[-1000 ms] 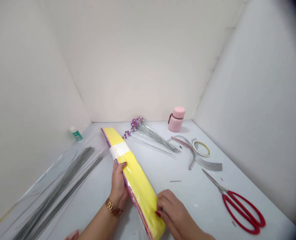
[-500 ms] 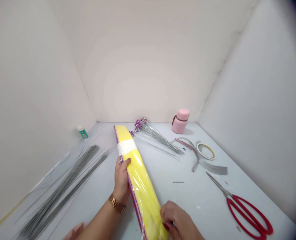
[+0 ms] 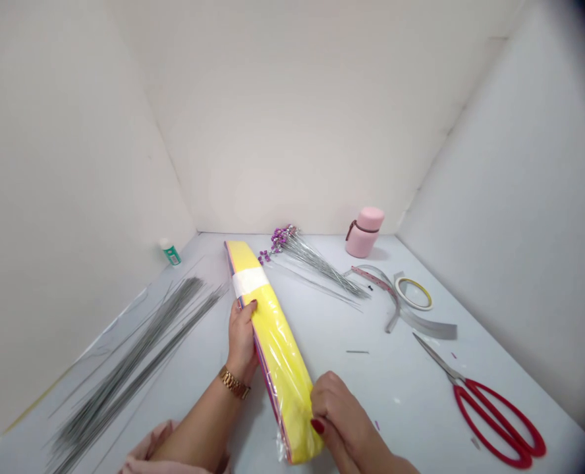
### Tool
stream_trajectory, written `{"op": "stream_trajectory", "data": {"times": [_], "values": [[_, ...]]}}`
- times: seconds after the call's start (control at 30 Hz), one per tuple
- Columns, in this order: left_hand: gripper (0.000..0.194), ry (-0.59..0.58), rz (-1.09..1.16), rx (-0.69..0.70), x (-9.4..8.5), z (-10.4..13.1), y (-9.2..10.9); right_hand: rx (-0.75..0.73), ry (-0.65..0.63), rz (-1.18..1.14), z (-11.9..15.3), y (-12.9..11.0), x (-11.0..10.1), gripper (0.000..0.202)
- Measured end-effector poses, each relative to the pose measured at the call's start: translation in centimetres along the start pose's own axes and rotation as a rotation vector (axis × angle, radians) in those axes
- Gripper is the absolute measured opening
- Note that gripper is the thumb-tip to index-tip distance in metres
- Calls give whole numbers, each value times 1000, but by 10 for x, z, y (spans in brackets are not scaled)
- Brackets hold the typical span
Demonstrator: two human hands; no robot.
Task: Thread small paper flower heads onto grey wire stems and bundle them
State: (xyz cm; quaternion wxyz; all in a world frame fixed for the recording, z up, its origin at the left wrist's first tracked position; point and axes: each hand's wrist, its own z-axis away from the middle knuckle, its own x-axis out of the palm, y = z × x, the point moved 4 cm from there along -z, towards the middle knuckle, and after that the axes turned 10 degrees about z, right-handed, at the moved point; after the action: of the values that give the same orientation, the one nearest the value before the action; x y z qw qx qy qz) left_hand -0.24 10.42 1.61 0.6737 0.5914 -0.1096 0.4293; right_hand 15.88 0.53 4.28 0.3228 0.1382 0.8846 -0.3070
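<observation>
A long plastic-wrapped pack of crepe paper (image 3: 278, 336), yellow on top with purple and other colours along its left edge and a white band near its far end, slants over the table. My left hand (image 3: 242, 336) wraps around its left side, thumb on top. A gold watch sits on that wrist. My right hand (image 3: 344, 411) is closed at the pack's near right edge, fingers curled against the clear wrapper; what they pinch is partly hidden.
Grey wires (image 3: 139, 368) lie at left, near a green-and-white glue bottle (image 3: 170, 253). Purple-tipped stems (image 3: 312, 257) and a pink flask (image 3: 365, 232) are at the back. Right: grey strips (image 3: 428, 326), a tape roll (image 3: 414, 293) and red-handled scissors (image 3: 495, 418).
The pack's near end has come up into view. My right hand has shifted slightly up and left along its edge. The whole view has moved a little.
</observation>
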Motion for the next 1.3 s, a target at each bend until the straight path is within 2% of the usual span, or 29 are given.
{"op": "stream_trajectory", "data": {"times": [0.2, 0.3, 0.33, 0.47, 0.53, 0.57, 0.7, 0.73, 0.77, 0.8, 0.9, 1.0, 1.07, 1.13, 1.2, 1.3], "values": [[17, 33, 47, 118, -3, -17, 11, -190, -94, 138, 21, -2, -4, 27], [19, 12, 52, 107, -3, -17, 7, -161, -122, 79, 26, 3, -11, 33], [19, 9, 52, 102, -4, -16, 5, -97, -114, 47, 26, 6, -15, 34], [19, 16, 58, 112, -5, -15, 3, 350, -125, 51, 23, 17, -25, 32], [18, 39, 61, 124, -7, -17, 4, 403, -125, 95, 20, 13, -27, 30], [17, 54, 61, 131, -8, -18, 4, 342, -104, 120, 18, 8, -27, 28], [14, 105, 61, 160, -9, -22, 6, -64, 88, 123, 17, -9, -26, 25], [13, 113, 61, 165, -9, -23, 6, -88, 122, 95, 20, -8, -24, 28], [13, 120, 60, 168, -9, -23, 6, -49, 142, 62, 23, -5, -23, 31], [12, 128, 59, 169, -8, -23, 7, 54, 125, 46, 27, 1, -21, 32], [10, 151, 58, 183, -7, -22, 8, 377, -37, 121, 37, 17, -14, 28], [10, 162, 62, 215, -3, -18, 10, 517, -130, 154, 40, 23, -13, 22], [10, 157, 65, 235, 1, -14, 10, 665, -140, 21, 37, 26, -12, 24], [11, 145, 63, 250, 5, -9, 10, 870, -115, -222, 35, 29, -11, 25], [11, 131, 58, 265, 8, -5, 9, 1059, -33, -459, 33, 30, -10, 25], [11, 117, 49, 299, 11, 0, 9, 1183, 134, -589, 33, 33, -10, 23]]}}
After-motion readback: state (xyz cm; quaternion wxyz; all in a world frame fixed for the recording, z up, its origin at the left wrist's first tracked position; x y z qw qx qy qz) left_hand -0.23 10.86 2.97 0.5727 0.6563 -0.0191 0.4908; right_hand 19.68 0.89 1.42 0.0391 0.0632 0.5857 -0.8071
